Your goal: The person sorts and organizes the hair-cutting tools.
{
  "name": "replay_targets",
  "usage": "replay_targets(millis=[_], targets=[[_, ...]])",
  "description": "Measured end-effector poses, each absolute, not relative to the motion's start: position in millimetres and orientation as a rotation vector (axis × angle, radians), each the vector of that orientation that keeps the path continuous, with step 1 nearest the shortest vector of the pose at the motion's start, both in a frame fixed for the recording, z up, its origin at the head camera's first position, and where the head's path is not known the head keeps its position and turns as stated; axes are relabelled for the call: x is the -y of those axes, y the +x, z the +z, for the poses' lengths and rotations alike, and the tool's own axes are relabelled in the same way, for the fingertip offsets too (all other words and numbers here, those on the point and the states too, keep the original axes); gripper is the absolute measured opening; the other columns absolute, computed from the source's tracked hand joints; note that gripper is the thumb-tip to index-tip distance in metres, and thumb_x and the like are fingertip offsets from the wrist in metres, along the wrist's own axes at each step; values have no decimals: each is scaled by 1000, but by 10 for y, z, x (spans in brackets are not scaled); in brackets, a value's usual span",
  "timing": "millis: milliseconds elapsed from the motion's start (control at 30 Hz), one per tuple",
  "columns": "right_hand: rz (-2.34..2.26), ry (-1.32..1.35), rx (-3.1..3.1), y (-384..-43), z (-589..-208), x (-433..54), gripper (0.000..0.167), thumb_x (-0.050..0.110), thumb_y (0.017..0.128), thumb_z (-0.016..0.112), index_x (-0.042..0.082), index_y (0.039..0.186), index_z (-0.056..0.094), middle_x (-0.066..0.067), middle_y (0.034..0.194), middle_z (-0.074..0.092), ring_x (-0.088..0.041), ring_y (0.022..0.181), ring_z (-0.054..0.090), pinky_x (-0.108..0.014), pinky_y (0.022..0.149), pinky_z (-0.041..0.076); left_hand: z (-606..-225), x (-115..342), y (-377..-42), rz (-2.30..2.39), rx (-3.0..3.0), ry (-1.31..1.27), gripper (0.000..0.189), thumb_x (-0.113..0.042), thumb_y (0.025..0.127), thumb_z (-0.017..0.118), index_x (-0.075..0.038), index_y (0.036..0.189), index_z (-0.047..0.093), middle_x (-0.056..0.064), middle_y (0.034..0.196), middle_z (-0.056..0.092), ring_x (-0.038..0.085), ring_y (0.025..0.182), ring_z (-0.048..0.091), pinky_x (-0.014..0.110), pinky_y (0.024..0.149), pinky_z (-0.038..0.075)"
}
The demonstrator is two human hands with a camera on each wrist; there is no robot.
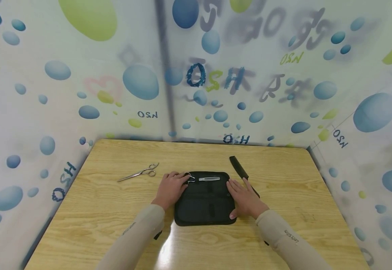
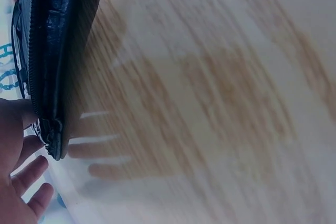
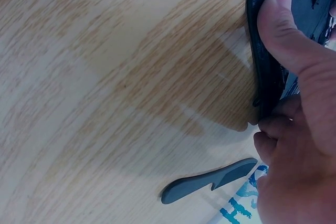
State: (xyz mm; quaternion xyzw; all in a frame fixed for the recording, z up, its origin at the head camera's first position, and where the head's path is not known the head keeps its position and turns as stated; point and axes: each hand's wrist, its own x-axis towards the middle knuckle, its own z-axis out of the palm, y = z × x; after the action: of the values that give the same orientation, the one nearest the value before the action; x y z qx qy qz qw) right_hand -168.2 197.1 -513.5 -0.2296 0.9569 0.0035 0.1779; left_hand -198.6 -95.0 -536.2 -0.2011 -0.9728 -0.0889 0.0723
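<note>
A black zip case (image 1: 199, 212) lies opened out flat on the table between both hands. Inside its upper half sits a pair of silver scissors (image 1: 209, 179), blades crossing a band and handle loops by the left fingers. My left hand (image 1: 171, 190) holds the case at its upper left edge; the left wrist view shows its fingers (image 2: 31, 174) around a zipped corner. On the right side, my right hand (image 1: 245, 198) grips the edge, its thumb (image 3: 281, 22) over the rim in the right wrist view. Some fingertips are hidden by the case.
Left of the case, a second pair of silver scissors (image 1: 136, 174) lies on the wooden table (image 1: 98, 210). A black comb (image 1: 238, 167) lies to the right, partly behind the right hand. Patterned walls (image 1: 108, 75) surround the table's back and sides.
</note>
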Motion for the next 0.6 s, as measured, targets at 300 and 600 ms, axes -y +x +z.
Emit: replay_targets(millis=[300,600], targets=[[19,-651,-2712,-1685,-5141,-1976,115,57,68,79,4,154,24,-10,163,21,-24,152,20,-55,122,1,-5355,901,-1988,-237,2952,-599,36,-31,93,66,-22,127,66,2,132,64,25,118,59,49,96,47],[9,-654,-2719,-1692,-5165,-1982,115,58,68,80,4,154,25,-10,163,22,-24,151,21,-56,122,1,-5410,913,-1991,-262,2916,-635,36,-29,92,66,-20,127,67,2,133,64,26,127,54,49,99,45]])
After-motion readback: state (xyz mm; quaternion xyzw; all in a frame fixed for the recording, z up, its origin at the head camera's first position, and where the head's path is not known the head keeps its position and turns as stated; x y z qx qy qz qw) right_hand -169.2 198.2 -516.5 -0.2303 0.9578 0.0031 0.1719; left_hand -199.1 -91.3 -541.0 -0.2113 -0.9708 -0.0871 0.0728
